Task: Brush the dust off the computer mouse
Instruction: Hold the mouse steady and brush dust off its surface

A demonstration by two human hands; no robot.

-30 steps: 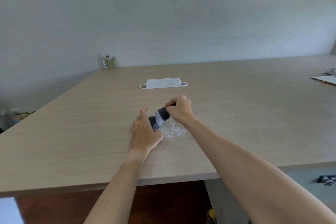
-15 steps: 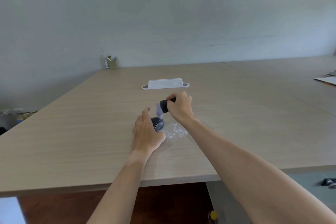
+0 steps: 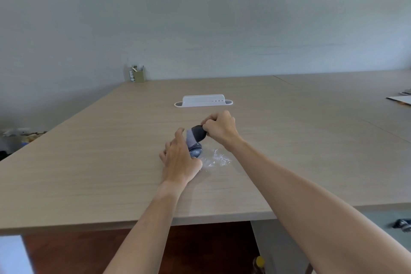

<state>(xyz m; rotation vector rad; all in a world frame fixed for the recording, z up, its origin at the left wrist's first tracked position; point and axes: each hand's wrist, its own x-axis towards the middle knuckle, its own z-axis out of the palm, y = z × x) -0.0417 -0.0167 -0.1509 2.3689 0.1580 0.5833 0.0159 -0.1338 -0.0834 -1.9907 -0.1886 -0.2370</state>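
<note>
Now our left hand cups the dark rounded computer mouse on the pale wooden bench; our right hand grips a black-handled, grey-bristled brush touching it.

You get soft, even daylight with a cool grey-green cast on the wall and only faint shadows beneath your forearms on the bench. A small crinkled patch glints white. Wide-angle bending curves the bench edges, and the lower corners smear; the dark object at far right is blurred
</note>
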